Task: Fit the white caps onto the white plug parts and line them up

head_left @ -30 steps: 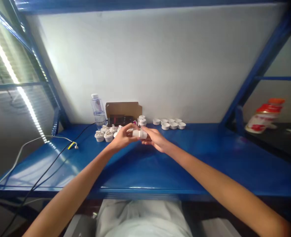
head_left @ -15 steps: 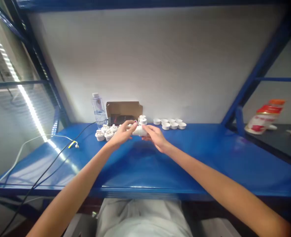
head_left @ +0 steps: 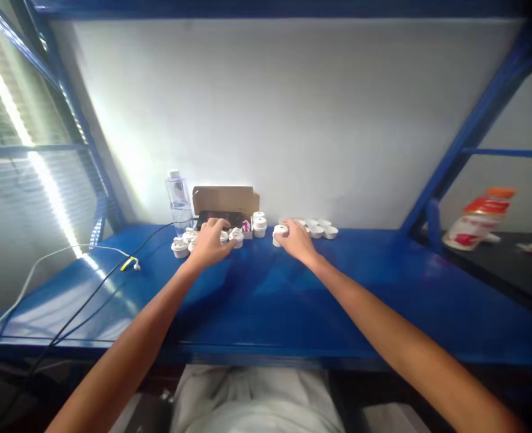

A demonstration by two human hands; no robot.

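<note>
My right hand (head_left: 296,240) grips a white round socket-like piece (head_left: 278,236) with a dark mark on its top, at or just above the blue table. Its fingers cover part of a group of white round cups (head_left: 324,230) beside it. My left hand (head_left: 209,243), fingers apart, hovers over white round pieces with pronged tops, like plug halves (head_left: 180,247). One such plug piece (head_left: 236,237) lies right at its thumb tip; I cannot tell whether they touch. Between the hands stand assembled-looking white pieces (head_left: 259,225), close together.
An open brown box (head_left: 223,197) with a dark item inside stands against the back wall, beside a clear water bottle (head_left: 180,201). A black cable (head_left: 108,281) and a white cable (head_left: 35,273) cross the left of the blue table (head_left: 266,307). A red-and-white bottle (head_left: 478,219) is at far right.
My hands were together on a white cylindrical piece and have moved apart. The left moved left to the plug pieces. The right carried a white piece rightward, beside the cups.
</note>
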